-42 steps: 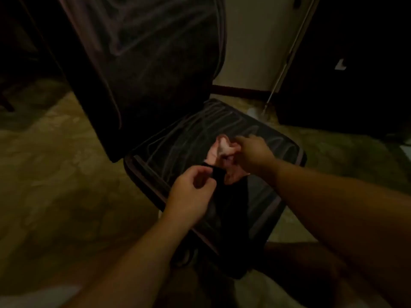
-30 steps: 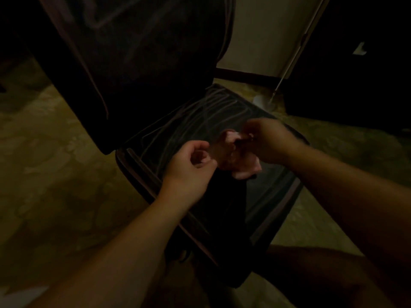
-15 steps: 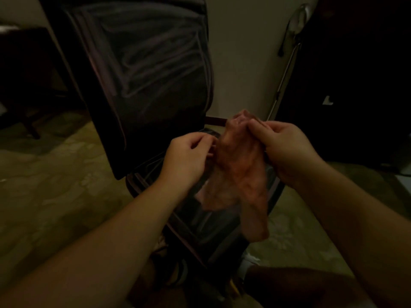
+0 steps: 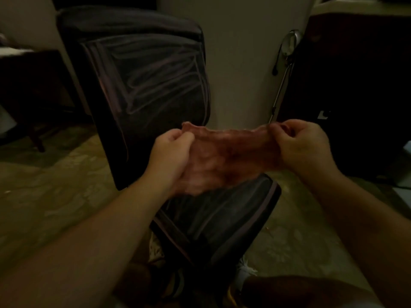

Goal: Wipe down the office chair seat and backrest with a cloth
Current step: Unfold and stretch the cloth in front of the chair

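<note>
Your forearms reach forward from the bottom of the view. Your left hand [image 4: 170, 152] pinches one top corner of the pink cloth [image 4: 224, 158] and your right hand [image 4: 304, 145] pinches the other, so the cloth hangs stretched between them in the air. Below it lies the dark chair seat [image 4: 222, 218]. Behind, the backrest [image 4: 144, 81] rises upright. Farther off, a metal pole [image 4: 283, 78] leans by the pale wall [image 4: 244, 52].

head-height, forward-down, close over chair [image 4: 142, 85]
</note>
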